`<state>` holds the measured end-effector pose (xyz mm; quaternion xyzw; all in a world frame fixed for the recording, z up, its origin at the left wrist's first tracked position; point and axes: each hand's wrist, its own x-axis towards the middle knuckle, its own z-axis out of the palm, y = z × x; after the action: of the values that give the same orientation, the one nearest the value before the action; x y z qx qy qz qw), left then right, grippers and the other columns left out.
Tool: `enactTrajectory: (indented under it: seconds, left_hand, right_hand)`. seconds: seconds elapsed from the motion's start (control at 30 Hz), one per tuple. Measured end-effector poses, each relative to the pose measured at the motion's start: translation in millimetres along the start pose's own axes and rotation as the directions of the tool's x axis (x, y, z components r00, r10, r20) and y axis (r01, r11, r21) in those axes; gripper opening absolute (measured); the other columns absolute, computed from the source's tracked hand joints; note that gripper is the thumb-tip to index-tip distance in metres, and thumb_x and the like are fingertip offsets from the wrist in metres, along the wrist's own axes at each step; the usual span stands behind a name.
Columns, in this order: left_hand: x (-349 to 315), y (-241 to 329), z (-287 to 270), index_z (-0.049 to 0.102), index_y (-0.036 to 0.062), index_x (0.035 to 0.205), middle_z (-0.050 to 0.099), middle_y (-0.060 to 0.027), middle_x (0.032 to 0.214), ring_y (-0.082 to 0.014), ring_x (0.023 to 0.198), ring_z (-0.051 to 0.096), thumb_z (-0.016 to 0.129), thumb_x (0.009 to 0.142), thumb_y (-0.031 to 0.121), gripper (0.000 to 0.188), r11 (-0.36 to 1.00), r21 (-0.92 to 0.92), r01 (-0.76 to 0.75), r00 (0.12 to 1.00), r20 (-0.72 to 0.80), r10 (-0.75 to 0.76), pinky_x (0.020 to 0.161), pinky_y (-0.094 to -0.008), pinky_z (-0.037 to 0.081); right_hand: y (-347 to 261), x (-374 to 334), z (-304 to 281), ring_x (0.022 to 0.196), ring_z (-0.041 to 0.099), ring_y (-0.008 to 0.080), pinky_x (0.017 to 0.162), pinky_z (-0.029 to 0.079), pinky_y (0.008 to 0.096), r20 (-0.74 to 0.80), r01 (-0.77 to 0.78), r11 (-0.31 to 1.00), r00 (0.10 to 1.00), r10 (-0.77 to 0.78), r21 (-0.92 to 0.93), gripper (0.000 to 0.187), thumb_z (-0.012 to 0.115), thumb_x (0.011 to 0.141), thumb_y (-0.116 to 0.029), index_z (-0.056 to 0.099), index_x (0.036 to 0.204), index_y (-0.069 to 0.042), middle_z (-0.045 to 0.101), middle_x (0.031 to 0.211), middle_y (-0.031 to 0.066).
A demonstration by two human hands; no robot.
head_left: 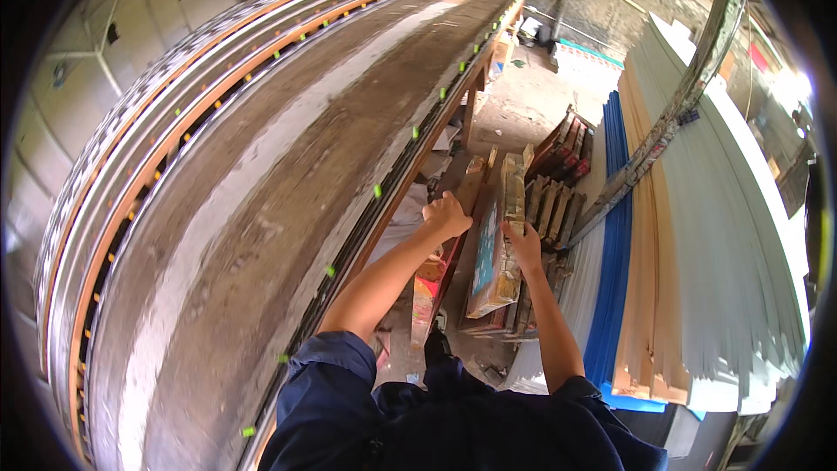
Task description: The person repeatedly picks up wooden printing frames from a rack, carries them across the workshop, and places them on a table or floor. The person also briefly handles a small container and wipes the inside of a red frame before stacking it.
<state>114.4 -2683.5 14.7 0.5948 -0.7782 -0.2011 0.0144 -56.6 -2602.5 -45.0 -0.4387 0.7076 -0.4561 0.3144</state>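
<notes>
My right hand [524,247] grips the edge of a paint-stained wooden frame [499,283] with a teal panel, which stands tilted on its side. To its left is a second wooden frame [425,298], dark with red and pink paint on its near end. My left hand [447,215] is closed over the upper edge of this second frame; its fingertips are partly hidden. A gap separates the two frames at their near ends. More wooden frames [555,208] stand in a row just beyond my right hand.
A long brown table [288,183] with a pale stripe and green clips [377,191] along its edge runs along the left. Large stacked sheets, white, tan and blue [615,235], stand at the right. A stained post [649,144] slants in front of them.
</notes>
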Motion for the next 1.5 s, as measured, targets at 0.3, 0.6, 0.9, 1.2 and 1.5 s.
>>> enactTrajectory:
  seconds: [0.3, 0.6, 0.9, 1.2, 1.5]
  left_hand:
    - [219, 45, -41, 0.039, -0.0081, 0.109, 0.057, -0.0224, 0.102, -0.0329, 0.097, 0.057, 0.058, 0.068, 0.033, 0.061, 0.989, 0.067, -0.132, 0.991, 0.003, 0.133, 0.081, -0.0393, 0.045]
    - [440, 121, -76, 0.039, -0.0084, 0.114, 0.054, -0.0229, 0.109, -0.0349, 0.103, 0.052, 0.063, 0.069, 0.045, 0.074, 0.974, 0.008, -0.227, 0.974, -0.020, 0.227, 0.087, -0.0431, 0.041]
    - [688, 197, -64, 0.039, -0.0104, 0.110, 0.055, -0.0237, 0.106, -0.0328, 0.102, 0.054, 0.057, 0.069, 0.030, 0.060, 0.956, -0.026, -0.291, 0.954, 0.067, 0.292, 0.083, -0.0397, 0.045]
    - [865, 283, -118, 0.039, -0.0097, 0.108, 0.058, -0.0220, 0.100, -0.0318, 0.094, 0.058, 0.060, 0.069, 0.034, 0.062, 0.945, 0.003, -0.328, 0.944, 0.021, 0.328, 0.080, -0.0384, 0.046]
    - [1082, 375, -112, 0.038, -0.0063, 0.113, 0.057, -0.0201, 0.104, -0.0299, 0.098, 0.056, 0.060, 0.069, 0.037, 0.066, 0.927, 0.144, -0.347, 0.938, 0.059, 0.342, 0.083, -0.0382, 0.044]
  right_hand:
    - [-20, 189, -1, 0.074, 0.055, 0.0147, 0.068, 0.042, 0.0278, -0.108, -0.027, 0.994, 0.993, 0.039, 0.106, 0.055, 0.066, 0.071, -0.047, 0.057, 0.097, 0.000, 0.060, 0.084, 0.0067]
    - [-15, 411, -25, 0.077, 0.058, 0.0164, 0.070, 0.043, 0.0285, -0.182, 0.005, 0.996, 0.983, 0.012, 0.094, 0.053, 0.067, 0.069, -0.044, 0.058, 0.095, 0.001, 0.062, 0.083, 0.0085]
    - [25, 661, -52, 0.069, 0.055, 0.0098, 0.062, 0.043, 0.0257, -0.286, -0.068, 0.997, 0.955, 0.074, 0.030, 0.044, 0.068, 0.072, -0.037, 0.059, 0.090, 0.002, 0.060, 0.076, 0.0042]
    - [-3, 832, -105, 0.071, 0.056, 0.0124, 0.064, 0.044, 0.0265, -0.337, -0.070, 0.990, 0.935, 0.107, 0.121, 0.041, 0.067, 0.072, -0.032, 0.059, 0.092, 0.003, 0.062, 0.079, 0.0071]
    - [21, 1035, -150, 0.066, 0.059, 0.0166, 0.060, 0.046, 0.0311, -0.378, -0.043, 0.995, 0.923, 0.073, 0.088, 0.039, 0.066, 0.072, -0.033, 0.061, 0.088, 0.002, 0.063, 0.073, 0.0098]
